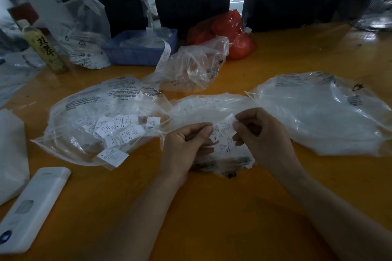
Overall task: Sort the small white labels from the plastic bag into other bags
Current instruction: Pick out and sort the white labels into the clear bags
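Note:
A clear plastic bag (84, 110) at the left of the orange table holds several small white labels (115, 129) marked with sizes. My left hand (184, 146) and my right hand (261, 131) both pinch a white label marked XL (222, 132) between them, above a flat clear bag (224, 159) in the middle. Another clear bag (322, 112) lies spread out to the right. A crumpled clear bag (195, 65) stands behind the middle.
A white remote-like device (31, 207) lies at the front left beside a white bag (10, 154). At the back stand a green bottle (42, 46), a blue basket (142, 46) and a red plastic bag (231, 32).

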Demonstrator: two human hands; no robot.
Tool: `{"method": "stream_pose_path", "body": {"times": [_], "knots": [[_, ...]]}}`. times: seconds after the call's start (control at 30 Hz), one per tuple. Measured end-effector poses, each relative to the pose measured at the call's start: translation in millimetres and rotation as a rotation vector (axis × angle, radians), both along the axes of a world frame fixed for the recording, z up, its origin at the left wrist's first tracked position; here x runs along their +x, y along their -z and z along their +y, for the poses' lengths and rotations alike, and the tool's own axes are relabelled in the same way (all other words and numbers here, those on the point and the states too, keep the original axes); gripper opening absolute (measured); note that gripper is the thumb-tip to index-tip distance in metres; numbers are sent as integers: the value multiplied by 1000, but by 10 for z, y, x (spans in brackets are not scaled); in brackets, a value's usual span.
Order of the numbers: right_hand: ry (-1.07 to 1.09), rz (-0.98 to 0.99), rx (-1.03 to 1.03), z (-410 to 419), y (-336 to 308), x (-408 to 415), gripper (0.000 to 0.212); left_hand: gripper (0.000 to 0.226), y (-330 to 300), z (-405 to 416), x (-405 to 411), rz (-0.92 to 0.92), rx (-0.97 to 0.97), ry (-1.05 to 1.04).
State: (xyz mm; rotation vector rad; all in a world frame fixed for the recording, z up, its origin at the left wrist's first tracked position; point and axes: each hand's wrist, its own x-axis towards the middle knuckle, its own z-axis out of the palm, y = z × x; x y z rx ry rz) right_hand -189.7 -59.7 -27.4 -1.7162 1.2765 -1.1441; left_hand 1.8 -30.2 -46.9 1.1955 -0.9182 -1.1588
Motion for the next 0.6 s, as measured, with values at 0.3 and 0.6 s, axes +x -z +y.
{"method": "stream_pose_path", "body": {"times": [0.3, 0.6], "knots": [[80, 17, -89, 79, 28, 89, 20, 23, -4, -5, -22, 29, -5, -14], [-28, 41, -7, 117, 54, 127, 6, 21, 34, -12, -30, 3, -6, -13]]}}
